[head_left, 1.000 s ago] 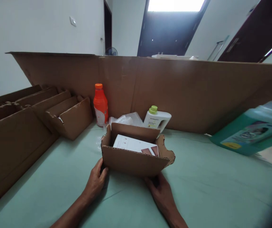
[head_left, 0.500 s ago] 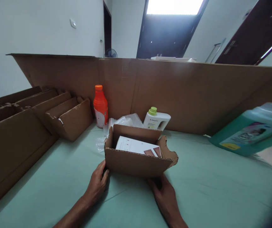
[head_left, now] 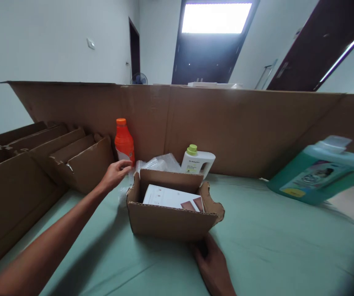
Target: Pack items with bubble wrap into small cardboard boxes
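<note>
1. Orange bottle (head_left: 124,143): plastic, rounded shoulders, orange cap, white label; stands upright at the back of the desk (head_left: 272,238) against the cardboard wall (head_left: 241,127).
2. Left hand (head_left: 114,174): arm stretched forward, fingers loosely curled and part open, tips just beside the bottle's base; cannot tell if touching. Holds nothing.
3. Right hand (head_left: 211,265): lies on the desk at the near right bottom corner of the cardboard box (head_left: 171,220), fingers tucked against its base; how tight the grip is, cannot tell.
4. Cardboard box: open top, corrugated, right flap torn and ragged; inside lies a flat white carton (head_left: 172,198) with brown patches.
5. Crinkled clear bubble wrap (head_left: 158,164) sits between the orange bottle and the box, just behind the box.
6. White jug (head_left: 198,161) with green cap, leaning, behind the box.
7. Folded cardboard boxes (head_left: 81,164) stacked in a row left of the bottle, near the left hand.
8. Large teal detergent jug (head_left: 319,172) tilted at the far right, well apart.
9. Desk cover: pale green, smooth, slightly creased.
</note>
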A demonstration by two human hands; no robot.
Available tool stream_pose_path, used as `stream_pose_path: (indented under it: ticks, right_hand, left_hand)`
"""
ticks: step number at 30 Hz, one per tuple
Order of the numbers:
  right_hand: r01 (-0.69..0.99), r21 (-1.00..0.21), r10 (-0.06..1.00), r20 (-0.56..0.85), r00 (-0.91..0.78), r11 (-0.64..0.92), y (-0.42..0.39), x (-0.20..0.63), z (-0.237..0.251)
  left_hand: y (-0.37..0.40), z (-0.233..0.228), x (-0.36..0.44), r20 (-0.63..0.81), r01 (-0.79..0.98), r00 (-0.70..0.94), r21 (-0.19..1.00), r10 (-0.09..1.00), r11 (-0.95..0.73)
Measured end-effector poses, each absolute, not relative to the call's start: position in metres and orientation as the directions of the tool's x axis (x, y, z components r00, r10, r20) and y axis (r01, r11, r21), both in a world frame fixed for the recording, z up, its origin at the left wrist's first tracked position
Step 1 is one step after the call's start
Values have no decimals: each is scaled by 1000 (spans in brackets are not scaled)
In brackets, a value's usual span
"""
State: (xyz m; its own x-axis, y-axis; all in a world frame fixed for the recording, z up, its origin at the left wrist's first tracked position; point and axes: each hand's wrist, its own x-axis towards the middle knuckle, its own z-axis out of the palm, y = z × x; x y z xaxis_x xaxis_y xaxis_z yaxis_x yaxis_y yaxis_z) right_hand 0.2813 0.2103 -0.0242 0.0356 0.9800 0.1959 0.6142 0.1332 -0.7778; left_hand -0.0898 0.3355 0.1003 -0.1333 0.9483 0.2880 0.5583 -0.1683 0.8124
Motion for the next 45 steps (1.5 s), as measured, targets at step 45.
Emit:
stream_pose_path:
  ticks: [45]
  right_hand:
    - [672,-716,966,258,0,191,95,211,0]
  left_hand:
    - [42,55,-65,-518,-576,-349,776,781,258]
